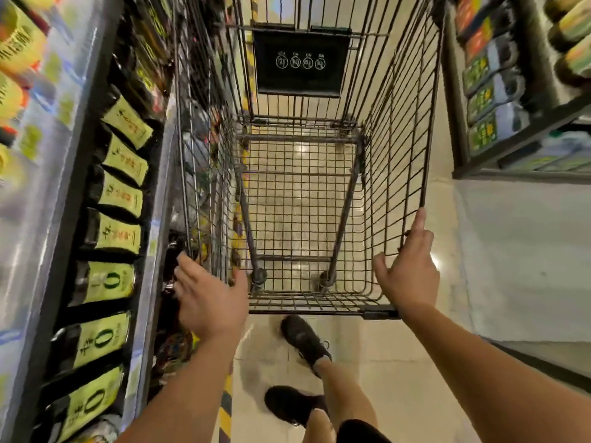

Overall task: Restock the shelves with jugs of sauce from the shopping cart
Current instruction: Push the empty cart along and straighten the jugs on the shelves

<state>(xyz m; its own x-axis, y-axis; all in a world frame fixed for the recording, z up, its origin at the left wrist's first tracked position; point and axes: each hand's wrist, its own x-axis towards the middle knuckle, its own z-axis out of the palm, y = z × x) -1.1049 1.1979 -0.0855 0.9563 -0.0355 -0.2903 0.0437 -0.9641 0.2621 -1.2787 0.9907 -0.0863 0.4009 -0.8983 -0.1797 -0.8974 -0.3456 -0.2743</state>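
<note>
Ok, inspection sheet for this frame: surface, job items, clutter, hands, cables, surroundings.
Surface: pale tiled floor, hazard stripe by the left shelf.
Job's things: shopping cart basket empty; dark jugs with yellow-green labels line the left shelf.
Clutter: nothing seen.
Hands: left hand open at the cart's left rim; right hand on its right rim, grip unclear.
Cables: nothing seen.
Surroundings: right shelf of bottles; narrow aisle.

We see dark jugs with yellow-green labels. Our cart is a grey wire grid; our shoes are black.
</note>
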